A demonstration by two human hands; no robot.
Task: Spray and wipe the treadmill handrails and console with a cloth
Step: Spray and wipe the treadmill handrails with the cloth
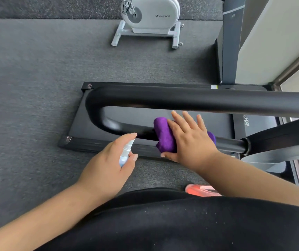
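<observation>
On the near bar of the black handrail (181,101) I see the right hand (190,136) pressing the purple cloth (164,135), fingers straight; the left hand (107,165) grips a small spray bottle (126,153) (its contents I cannot tell), just beside the treadmill deck (109,142) edge; grey floor (33,98) lies open to the left.

Your left hand (107,163) curls its fingers (pointer on top) around something small. Your right hand (188,140) lies flat, fingers straight and spread.
</observation>
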